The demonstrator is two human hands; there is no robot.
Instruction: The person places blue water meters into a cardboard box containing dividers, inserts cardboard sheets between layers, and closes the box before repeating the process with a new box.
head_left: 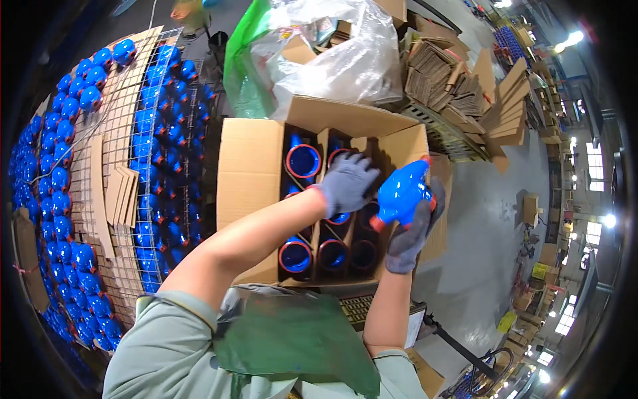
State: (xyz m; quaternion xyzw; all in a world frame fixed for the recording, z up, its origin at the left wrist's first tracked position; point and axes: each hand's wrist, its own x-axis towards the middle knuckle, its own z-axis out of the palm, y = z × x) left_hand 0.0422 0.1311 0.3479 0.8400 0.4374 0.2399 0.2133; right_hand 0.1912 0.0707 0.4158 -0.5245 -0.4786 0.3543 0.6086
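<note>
My right hand (411, 236), in a grey glove, is closed around a glossy blue pipe fitting with red ends (403, 193) and holds it tilted over the right side of an open cardboard box (249, 174). My left hand (349, 183), also gloved, reaches over the middle of the box with its fingers stretched out and apart. What the fingertips touch inside is hard to see. Cardboard dividers (323, 149) split the box into compartments. Blue fittings with red-rimmed round openings stand in several of them, such as one fitting (304, 161) at the far left. My left hand hides part of the middle compartments.
On the left, a wire-mesh cage (119, 80) bears cardboard strips and many blue fittings (63, 179). Beyond the box lies a clear plastic bag (332, 73) beside a green one (242, 66). Stacked cardboard pieces (438, 73) fill a crate at the far right.
</note>
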